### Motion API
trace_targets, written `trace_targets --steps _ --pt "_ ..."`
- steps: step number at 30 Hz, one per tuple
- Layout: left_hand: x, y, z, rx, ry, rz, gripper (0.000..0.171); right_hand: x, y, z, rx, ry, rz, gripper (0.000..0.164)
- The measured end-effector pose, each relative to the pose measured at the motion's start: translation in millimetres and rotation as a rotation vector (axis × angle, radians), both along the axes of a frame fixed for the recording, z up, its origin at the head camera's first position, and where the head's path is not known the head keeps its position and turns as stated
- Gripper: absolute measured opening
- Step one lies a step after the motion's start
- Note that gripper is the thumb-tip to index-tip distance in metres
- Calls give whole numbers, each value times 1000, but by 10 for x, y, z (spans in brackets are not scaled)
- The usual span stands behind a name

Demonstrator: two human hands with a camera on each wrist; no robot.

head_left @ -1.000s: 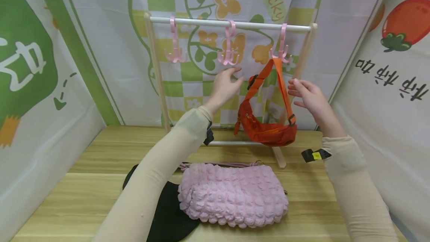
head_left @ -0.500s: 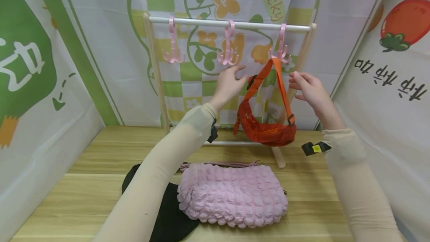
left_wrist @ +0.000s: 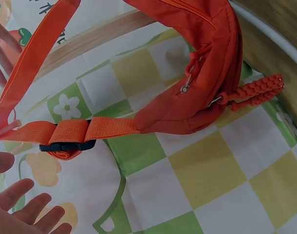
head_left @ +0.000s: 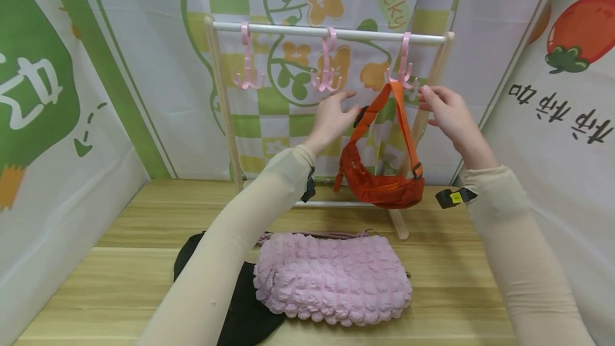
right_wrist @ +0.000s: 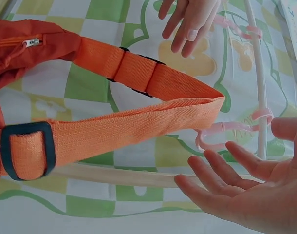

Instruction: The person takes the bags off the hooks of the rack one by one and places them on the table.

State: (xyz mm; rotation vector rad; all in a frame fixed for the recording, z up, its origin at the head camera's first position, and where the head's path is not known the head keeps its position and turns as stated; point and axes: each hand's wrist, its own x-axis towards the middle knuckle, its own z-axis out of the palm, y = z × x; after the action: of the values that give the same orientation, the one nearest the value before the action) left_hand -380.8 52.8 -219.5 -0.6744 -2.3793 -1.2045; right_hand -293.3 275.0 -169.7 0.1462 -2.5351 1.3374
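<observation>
An orange waist bag (head_left: 381, 183) hangs by its strap (right_wrist: 139, 129) from the right pink hook (head_left: 403, 65) on the rack. Left of the strap is my left hand (head_left: 333, 119), fingers extended and holding nothing; in the left wrist view its fingertips (left_wrist: 29, 209) show apart from the strap and its black buckle (left_wrist: 68, 146). My right hand (head_left: 451, 113) is to the right of the strap near the hook. The right wrist view has that hand (right_wrist: 250, 190) palm turned up, fingers spread, with a gap to the strap.
Two more pink hooks, one at left (head_left: 247, 63) and one at middle (head_left: 326, 65), hang on the metal rail (head_left: 288, 30). A pink puffy bag (head_left: 333, 279) lies on the wooden table (head_left: 110, 282), partly over a black item (head_left: 250, 308). Printed cloth stands behind and at both sides.
Both hands have risen a little; the left has also shifted right toward the strap. The orange waist bag hangs in the same place.
</observation>
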Motion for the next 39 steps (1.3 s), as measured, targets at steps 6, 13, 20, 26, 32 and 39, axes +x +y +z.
trace_targets --steps 6,13,20,26,32,39 --pt "5 20 2 2 -10 6 41 -9 1 39 46 29 -42 64" --pt "12 47 3 -22 -15 20 41 -44 13 65 184 164 -93 61" --pt "42 66 10 -58 -11 39 41 -65 -2 154 327 316 -66 54" --pt "41 67 9 -69 -6 54 41 -65 -5 229 391 358 -59 53" --pt "27 72 2 -76 -2 50 41 -79 22 281 449 417 -48 50" --pt "-6 89 12 -104 8 43 42 -109 30 355 520 460 -46 48"
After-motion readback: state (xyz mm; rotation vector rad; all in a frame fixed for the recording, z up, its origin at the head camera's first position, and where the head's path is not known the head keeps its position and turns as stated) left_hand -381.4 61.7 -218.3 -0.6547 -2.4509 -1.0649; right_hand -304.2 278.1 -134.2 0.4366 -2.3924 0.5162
